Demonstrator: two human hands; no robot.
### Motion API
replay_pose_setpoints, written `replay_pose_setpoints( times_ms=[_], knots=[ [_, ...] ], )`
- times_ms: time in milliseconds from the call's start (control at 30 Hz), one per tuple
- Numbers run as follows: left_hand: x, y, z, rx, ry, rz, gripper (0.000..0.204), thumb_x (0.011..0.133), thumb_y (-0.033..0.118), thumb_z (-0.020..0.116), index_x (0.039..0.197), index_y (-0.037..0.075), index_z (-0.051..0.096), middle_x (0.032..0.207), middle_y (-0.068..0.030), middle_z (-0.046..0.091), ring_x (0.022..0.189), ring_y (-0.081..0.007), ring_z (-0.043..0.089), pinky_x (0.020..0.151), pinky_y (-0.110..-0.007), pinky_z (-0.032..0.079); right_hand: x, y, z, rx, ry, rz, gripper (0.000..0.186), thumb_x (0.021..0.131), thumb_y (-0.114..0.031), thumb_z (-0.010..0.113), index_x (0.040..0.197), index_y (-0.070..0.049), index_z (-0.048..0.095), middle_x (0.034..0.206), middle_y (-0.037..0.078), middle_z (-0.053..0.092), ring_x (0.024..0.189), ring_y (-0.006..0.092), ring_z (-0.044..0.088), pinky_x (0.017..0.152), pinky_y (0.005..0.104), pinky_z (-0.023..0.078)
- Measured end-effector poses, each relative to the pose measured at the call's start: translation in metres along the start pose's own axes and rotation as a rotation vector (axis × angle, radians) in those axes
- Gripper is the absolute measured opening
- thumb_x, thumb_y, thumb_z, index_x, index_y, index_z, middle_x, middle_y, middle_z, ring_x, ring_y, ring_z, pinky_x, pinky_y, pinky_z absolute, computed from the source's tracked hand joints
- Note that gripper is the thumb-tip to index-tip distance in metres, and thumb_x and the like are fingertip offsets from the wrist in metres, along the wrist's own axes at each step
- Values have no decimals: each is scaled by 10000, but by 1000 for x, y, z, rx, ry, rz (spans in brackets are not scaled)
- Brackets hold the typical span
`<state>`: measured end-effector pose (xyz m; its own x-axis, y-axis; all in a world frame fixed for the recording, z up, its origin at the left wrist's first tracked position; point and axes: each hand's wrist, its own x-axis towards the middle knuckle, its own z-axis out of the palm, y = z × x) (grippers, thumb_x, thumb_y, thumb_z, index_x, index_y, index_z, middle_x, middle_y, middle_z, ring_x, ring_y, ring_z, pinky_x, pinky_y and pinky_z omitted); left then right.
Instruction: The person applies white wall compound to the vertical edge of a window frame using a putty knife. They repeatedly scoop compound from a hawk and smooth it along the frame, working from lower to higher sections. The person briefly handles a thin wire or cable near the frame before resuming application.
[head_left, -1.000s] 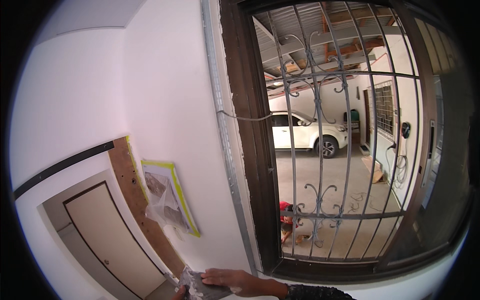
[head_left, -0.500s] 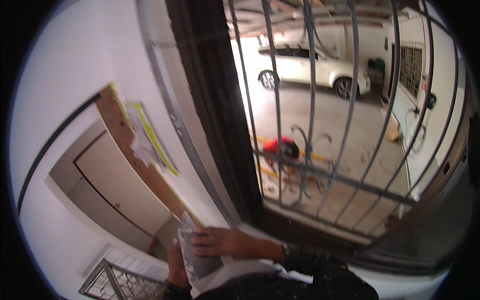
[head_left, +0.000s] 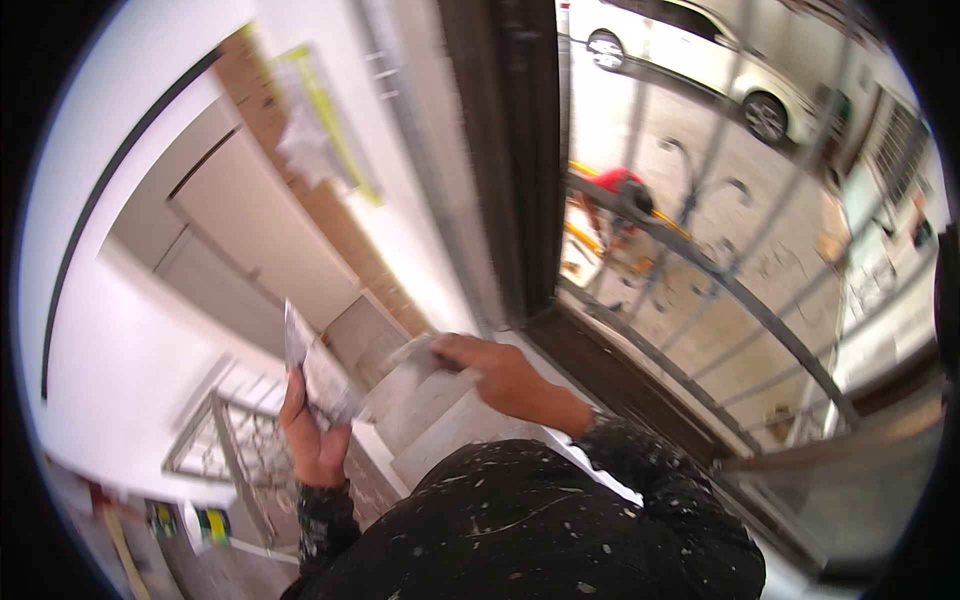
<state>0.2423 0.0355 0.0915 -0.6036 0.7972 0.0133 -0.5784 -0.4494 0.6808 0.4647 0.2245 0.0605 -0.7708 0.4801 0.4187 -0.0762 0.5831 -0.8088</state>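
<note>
My left hand (head_left: 318,445) is wrapped round the lower part of a flat grey-white piece (head_left: 320,375), smeared and tapering to a point at the top; it looks like a putty blade, though its exact kind does not show. To its right, my right hand (head_left: 505,385) is closed, with its fingers pointing left. At those fingertips is a blurred pale grey thing (head_left: 408,358), too smeared by motion to name. The hands are apart. Both dark sleeves are speckled with white.
A white wall with a brown strip (head_left: 265,120) and a yellow-edged panel (head_left: 325,120) rises ahead. At right, a barred window (head_left: 715,265) looks onto a white car (head_left: 690,45) and a stooping person in red (head_left: 620,185). A metal railing (head_left: 235,450) stands lower left.
My hands have separated: the left now holds the flat piece upright, and the right has moved away from it to the right. The view has shifted, showing more of the lower left.
</note>
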Motion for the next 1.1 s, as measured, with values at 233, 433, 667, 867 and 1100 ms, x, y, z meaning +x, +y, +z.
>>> replay_pose_setpoints(
  times_ms=[233,433,667,867,1100],
  knots=[
    [-14,-9,-38,2190,337,1023,497,1011,134,514,1404,-133,368,1211,-209,607,1006,-286,609,913,-398,497,5,-28,-1,1561,-108,665,356,945,-151,579,1249,21,514,1075,174,662,861,316,696,659,394,608],
    [-6,-22,10,1347,-413,1031,438,1044,183,461,1433,-10,407,1399,-314,514,1254,-408,571,1016,-444,479,28,-32,7,1721,-224,815,305,937,-147,572,1165,52,539,992,180,662,797,330,687,617,328,597],
    [-14,1,59,1564,-643,938,514,765,-17,744,1257,58,613,1335,-183,619,1278,-395,565,1078,-485,461,36,-18,-4,1919,-324,703,208,907,-121,598,1036,42,585,895,153,668,705,301,683,573,328,581],
    [-27,31,17,2146,-793,588,496,785,37,752,1260,78,616,1321,-138,631,1288,-351,561,1092,-497,446,48,-41,-26,1593,-155,587,264,910,-51,626,1154,46,599,1016,130,686,899,247,701,757,340,603],
    [-33,17,-2,593,185,293,414,1018,310,558,1321,28,552,1183,-123,676,1055,-259,673,948,-410,541,74,-66,17,204,-326,-567,443,880,7,672,1312,-76,624,1404,169,561,1264,365,570,1062,408,475]
  ],
)
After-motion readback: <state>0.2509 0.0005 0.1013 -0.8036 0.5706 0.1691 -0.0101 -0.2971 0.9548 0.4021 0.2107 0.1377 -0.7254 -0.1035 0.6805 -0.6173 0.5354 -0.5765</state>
